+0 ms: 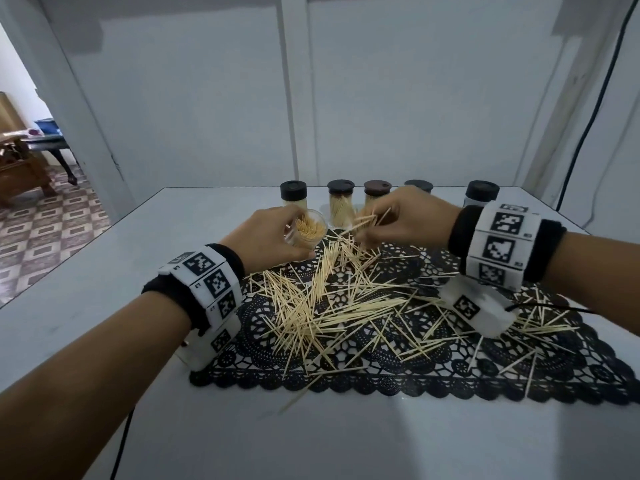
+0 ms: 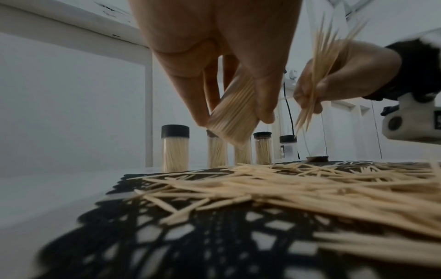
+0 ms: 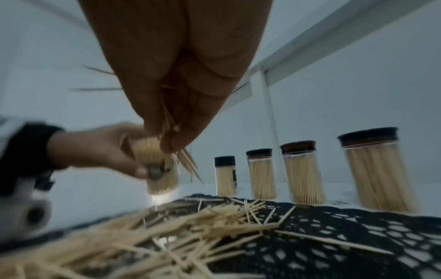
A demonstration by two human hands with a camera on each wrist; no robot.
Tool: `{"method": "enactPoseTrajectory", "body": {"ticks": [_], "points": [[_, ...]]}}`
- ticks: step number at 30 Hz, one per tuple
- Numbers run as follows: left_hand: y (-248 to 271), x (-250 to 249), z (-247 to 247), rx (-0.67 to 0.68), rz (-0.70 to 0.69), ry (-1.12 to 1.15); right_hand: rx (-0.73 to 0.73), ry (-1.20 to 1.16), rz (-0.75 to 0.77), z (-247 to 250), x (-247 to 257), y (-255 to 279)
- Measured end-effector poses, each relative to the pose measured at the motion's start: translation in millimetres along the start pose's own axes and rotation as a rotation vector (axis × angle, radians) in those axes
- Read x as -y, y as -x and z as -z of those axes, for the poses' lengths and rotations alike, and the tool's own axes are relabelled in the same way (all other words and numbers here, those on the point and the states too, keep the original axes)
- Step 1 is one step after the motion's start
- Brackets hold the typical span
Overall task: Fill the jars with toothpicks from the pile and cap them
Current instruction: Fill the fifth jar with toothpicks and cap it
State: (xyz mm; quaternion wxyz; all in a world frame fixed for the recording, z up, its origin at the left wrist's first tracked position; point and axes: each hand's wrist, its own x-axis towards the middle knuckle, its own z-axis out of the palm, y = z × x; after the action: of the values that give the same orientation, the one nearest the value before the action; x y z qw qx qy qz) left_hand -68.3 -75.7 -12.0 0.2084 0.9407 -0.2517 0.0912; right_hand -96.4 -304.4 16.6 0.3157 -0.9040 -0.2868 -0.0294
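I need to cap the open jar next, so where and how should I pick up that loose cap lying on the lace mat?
Pinch the loose cap across its round rim, coming straight down from above. It lies flat and low on the lace mat, leaving little side wall, and toothpicks crowd its near side.

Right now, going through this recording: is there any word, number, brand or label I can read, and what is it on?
No text reads clearly.
Left wristband: square coded markers with tiny characters beside them, too small to read.
Right wristband: the same, too small to read.
Capped jar: dark label patch, blurred.
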Motion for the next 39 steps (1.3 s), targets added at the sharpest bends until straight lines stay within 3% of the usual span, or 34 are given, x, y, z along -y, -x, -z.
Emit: {"method": "enactPoseTrajectory", "body": {"ticks": [7, 11, 18, 30, 39], "points": [[-8, -17, -12, 0.068, -0.018, 0.025, -0.111, -0.457, -0.062, 17, 11, 11], [-9, -26, -17, 0.109, -0.043, 0.012, -0.191, -0.578, -0.060, 12, 15, 5], [-8, -32, -19, 0.123, -0.069, -0.013, -0.228, -0.494, -0.074, -8, 16, -2], [-8, -32, -21, 0.144, -0.016, 0.008, -0.201, 0.038, -0.050, -30, 12, -4], [-10, -29, -22, 0.193, 0.002, 0.012, -0.091, -0.059, -0.135, -29, 0, -13]]}}
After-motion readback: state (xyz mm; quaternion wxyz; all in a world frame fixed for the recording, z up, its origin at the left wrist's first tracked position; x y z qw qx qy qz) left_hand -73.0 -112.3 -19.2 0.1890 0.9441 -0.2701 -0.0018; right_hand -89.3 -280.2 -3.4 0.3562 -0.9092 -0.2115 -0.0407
